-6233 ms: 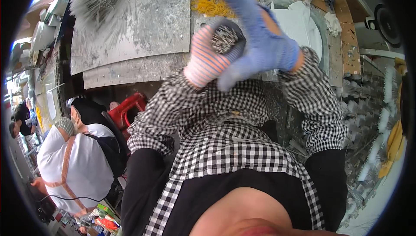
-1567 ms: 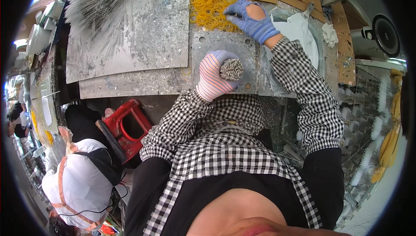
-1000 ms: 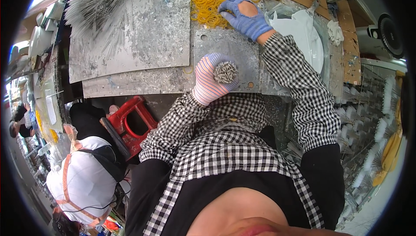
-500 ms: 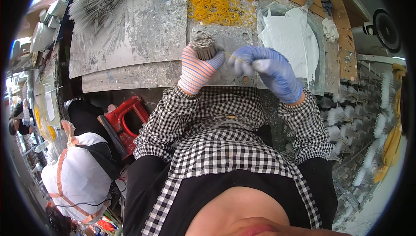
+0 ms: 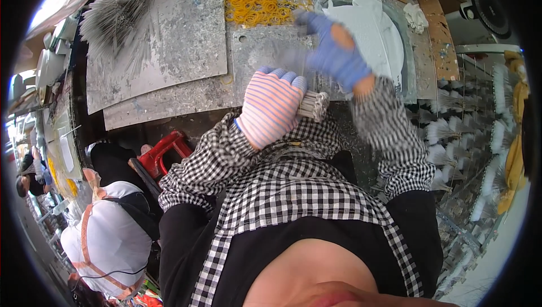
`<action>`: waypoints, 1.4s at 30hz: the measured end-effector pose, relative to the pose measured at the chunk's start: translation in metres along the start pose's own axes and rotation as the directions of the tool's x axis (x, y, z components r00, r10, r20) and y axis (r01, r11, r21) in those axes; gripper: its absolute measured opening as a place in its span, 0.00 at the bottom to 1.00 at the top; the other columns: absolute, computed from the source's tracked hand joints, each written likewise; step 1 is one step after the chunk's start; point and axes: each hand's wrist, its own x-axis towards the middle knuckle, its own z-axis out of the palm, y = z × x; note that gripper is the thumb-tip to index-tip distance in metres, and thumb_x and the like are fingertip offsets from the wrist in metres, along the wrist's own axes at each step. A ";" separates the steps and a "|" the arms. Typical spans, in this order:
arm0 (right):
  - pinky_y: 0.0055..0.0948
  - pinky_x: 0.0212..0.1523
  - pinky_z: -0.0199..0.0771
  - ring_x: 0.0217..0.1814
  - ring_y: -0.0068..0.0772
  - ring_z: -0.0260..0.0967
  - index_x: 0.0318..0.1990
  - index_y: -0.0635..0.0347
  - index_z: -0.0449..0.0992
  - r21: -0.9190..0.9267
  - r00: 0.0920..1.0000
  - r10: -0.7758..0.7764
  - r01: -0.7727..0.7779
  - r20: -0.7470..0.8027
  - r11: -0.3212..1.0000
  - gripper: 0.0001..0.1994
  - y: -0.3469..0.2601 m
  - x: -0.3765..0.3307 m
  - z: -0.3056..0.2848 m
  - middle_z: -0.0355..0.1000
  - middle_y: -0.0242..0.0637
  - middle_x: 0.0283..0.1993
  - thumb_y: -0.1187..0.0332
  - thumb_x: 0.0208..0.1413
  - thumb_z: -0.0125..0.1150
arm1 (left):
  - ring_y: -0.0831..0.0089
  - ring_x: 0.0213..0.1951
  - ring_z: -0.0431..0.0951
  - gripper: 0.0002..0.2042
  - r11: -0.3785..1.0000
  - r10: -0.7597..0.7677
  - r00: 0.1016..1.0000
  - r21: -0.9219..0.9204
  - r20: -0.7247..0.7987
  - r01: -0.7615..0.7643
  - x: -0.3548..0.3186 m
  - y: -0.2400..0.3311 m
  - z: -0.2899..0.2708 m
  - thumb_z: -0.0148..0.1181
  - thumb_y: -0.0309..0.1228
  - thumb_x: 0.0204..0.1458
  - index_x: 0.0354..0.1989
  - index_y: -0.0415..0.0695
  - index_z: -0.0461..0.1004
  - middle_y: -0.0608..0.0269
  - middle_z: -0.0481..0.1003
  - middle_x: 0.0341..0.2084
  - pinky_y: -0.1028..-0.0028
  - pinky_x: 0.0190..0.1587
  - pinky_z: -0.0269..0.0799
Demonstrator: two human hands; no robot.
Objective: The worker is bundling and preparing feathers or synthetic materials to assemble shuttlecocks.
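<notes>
My left hand (image 5: 271, 106), in an orange-and-blue striped glove, is closed around a tight bundle of thin grey rods (image 5: 313, 106). The bundle's pale, knobbly ends stick out on the right side of the fist, just over the table's near edge. My right hand (image 5: 336, 50), in a blue glove with an opening at the back, is lifted above the table to the right of the bundle and apart from it. Motion smears its fingers, so what they hold, if anything, does not show. Behind both hands lies a pile of yellow rubber bands (image 5: 254, 2).
Bunches of thin grey strands (image 5: 121, 19) lie at the far left on a metal sheet (image 5: 186, 30). A tray at the right holds white paste (image 5: 367, 30), with a crumpled white cloth (image 5: 416, 18) beside it. A co-worker in a white cap (image 5: 107, 231) is close on my left, near a red stool (image 5: 164, 154).
My left hand has come nearer and turned, swinging the bundle from upright to pointing right. My right hand has moved up and away from it. The view has shifted slightly.
</notes>
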 end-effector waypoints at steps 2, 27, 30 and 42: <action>0.33 0.58 0.76 0.52 0.36 0.78 0.65 0.65 0.72 0.268 0.913 0.373 -0.406 0.165 0.874 0.37 0.014 0.011 -0.021 0.78 0.42 0.56 0.47 0.55 0.72 | 0.59 0.40 0.82 0.17 0.991 -0.119 0.990 -0.057 0.070 0.124 0.002 0.006 -0.021 0.73 0.35 0.40 0.36 0.43 0.75 0.58 0.80 0.34 0.61 0.52 0.74; 0.38 0.48 0.75 0.45 0.45 0.74 0.41 0.58 0.80 -0.247 0.707 -0.664 0.707 0.244 0.663 0.14 -0.061 -0.003 0.028 0.74 0.43 0.39 0.62 0.49 0.68 | 0.59 0.64 0.68 0.40 0.314 -0.479 0.864 -0.890 0.152 0.330 0.022 -0.059 0.054 0.74 0.33 0.45 0.68 0.41 0.63 0.50 0.68 0.61 0.58 0.67 0.64; 0.41 0.53 0.74 0.49 0.45 0.74 0.49 0.60 0.78 -0.089 0.828 -0.497 0.533 0.258 0.841 0.24 -0.030 0.015 0.042 0.75 0.43 0.45 0.59 0.45 0.72 | 0.58 0.69 0.63 0.45 -0.136 -0.628 0.566 -0.791 0.534 0.596 0.037 -0.063 0.059 0.76 0.36 0.43 0.71 0.41 0.59 0.49 0.64 0.65 0.57 0.71 0.59; 0.42 0.76 0.57 0.75 0.42 0.58 0.72 0.55 0.62 0.055 0.987 -0.159 0.158 0.010 0.986 0.36 0.047 -0.009 0.089 0.63 0.46 0.73 0.50 0.61 0.65 | 0.48 0.50 0.80 0.24 0.997 -0.048 0.970 -0.042 0.238 0.060 0.115 -0.024 -0.031 0.54 0.53 0.62 0.54 0.46 0.79 0.47 0.81 0.46 0.56 0.55 0.75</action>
